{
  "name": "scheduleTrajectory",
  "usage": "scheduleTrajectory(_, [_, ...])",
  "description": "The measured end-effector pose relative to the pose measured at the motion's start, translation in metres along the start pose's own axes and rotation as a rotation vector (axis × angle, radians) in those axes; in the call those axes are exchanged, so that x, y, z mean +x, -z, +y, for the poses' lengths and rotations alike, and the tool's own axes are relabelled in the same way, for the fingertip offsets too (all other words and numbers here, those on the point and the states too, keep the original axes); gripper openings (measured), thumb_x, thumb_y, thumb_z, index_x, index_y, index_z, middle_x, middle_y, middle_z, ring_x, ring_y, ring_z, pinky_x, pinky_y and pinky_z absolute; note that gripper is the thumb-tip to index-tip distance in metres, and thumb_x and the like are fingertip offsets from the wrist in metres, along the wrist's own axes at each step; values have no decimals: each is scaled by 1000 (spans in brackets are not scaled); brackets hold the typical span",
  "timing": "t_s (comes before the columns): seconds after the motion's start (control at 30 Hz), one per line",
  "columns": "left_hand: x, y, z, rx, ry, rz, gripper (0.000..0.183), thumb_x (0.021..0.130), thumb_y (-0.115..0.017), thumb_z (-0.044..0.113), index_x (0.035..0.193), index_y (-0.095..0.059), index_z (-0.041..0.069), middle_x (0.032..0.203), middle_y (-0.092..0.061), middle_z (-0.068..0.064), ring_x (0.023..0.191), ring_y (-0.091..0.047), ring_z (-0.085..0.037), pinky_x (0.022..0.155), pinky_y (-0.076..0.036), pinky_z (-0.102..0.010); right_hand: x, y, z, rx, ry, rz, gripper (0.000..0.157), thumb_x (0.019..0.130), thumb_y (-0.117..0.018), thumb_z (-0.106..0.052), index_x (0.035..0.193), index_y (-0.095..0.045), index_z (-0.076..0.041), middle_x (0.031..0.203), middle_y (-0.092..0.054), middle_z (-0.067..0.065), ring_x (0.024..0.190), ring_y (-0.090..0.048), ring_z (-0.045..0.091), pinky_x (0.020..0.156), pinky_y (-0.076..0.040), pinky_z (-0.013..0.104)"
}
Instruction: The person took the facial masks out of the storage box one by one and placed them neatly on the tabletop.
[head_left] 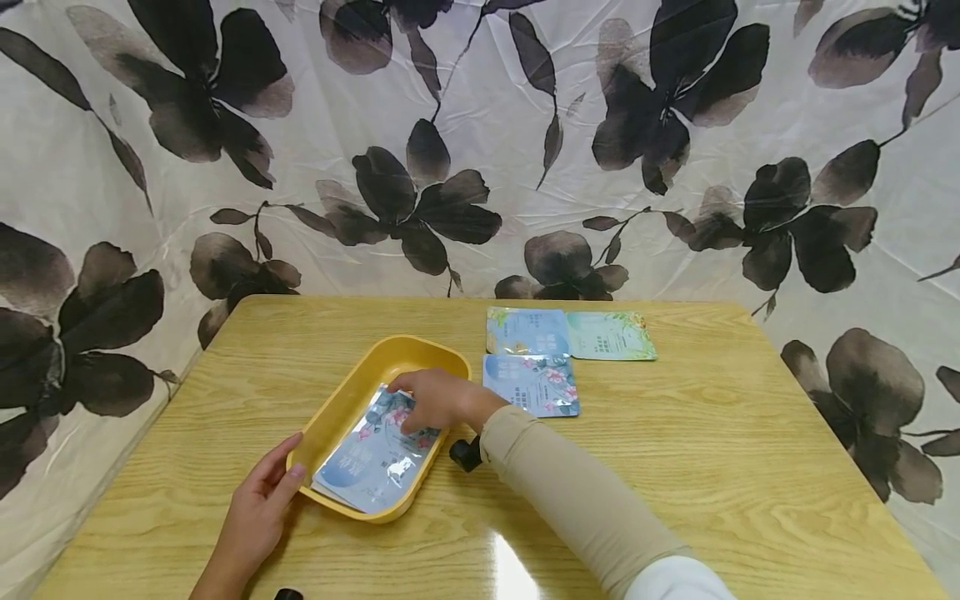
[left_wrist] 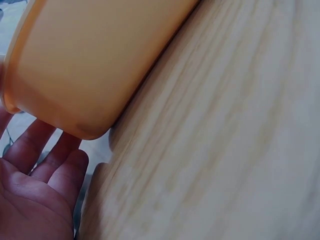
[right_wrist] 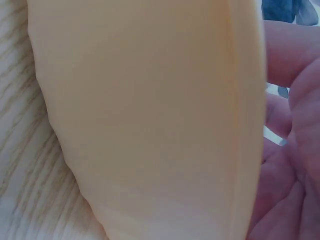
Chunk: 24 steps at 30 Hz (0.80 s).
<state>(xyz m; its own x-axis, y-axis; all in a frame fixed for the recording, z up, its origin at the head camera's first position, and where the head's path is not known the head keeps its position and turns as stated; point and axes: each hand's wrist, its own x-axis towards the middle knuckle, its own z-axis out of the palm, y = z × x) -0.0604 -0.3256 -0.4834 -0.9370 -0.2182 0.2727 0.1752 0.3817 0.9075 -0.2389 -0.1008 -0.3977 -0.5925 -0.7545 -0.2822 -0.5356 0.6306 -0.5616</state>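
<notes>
A yellow plastic bin point(head_left: 306, 417) stands on the table, with flat blue floral sachets point(head_left: 375, 458) stacked inside it. My left hand point(head_left: 258, 508) grips the bin's near left corner, thumb at the rim and fingers along the outside. In the left wrist view, the fingers of that hand point(left_wrist: 37, 175) lie against the bin's wall point(left_wrist: 95, 65). Reaching in over the far right side, my right hand point(head_left: 435, 398) has its thumb and forefinger spread over the top sachet. The bin's wall point(right_wrist: 150, 110) hides the fingertips of the right hand point(right_wrist: 292, 150) in the right wrist view.
Right of the bin lie a blue sachet with orange details point(head_left: 525, 331), a green sachet point(head_left: 611, 336) and a blue floral sachet point(head_left: 536, 385). A black object point(head_left: 466, 454) shows under the right wrist. A floral cloth point(head_left: 450, 125) hangs behind the wooden table point(head_left: 675, 467).
</notes>
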Motion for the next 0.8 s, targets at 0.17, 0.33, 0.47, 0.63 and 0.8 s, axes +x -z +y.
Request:
scheduleTrajectory(0.17, [0,0,0,-1,2,2,43,106,-50,4,148,-49,7,143,-47,8,116,-46,16,90,-42,-6,3,0,0,-19,-23,-13,60,90,-78,-22,144,-54,-20,145,-53,3,133,-47,16,106,-40,27])
scheduleTrajectory(0.33, [0,0,0,15,10,2,43,106,-50,4,148,-48,3,138,-46,15,115,-47,16,88,-43,-6,5,-1,0,-6,-30,-14,59,89,-79,-20,143,-55,-20,140,-57,3,128,-51,16,102,-42,25])
scheduleTrajectory(0.47, [1,1,0,9,2,-2,43,106,-50,4,148,-48,4,139,-46,14,116,-45,17,90,-41,-6,4,0,1,47,-25,0,57,88,-80,-18,141,-57,-20,141,-57,5,128,-52,16,101,-43,24])
scheduleTrajectory(0.63, [0,1,1,-2,14,-11,42,106,-49,6,147,-45,-3,132,-48,23,116,-46,16,89,-41,-5,3,1,1,69,-16,0,53,87,-81,-18,136,-62,-21,137,-60,5,123,-54,15,97,-44,23])
scheduleTrajectory(0.8, [0,1,0,-2,21,-16,42,106,-50,8,148,-47,1,139,-45,15,120,-40,18,90,-40,-5,3,1,0,8,8,-19,48,88,-81,-20,133,-66,-22,132,-63,4,120,-56,15,95,-45,22])
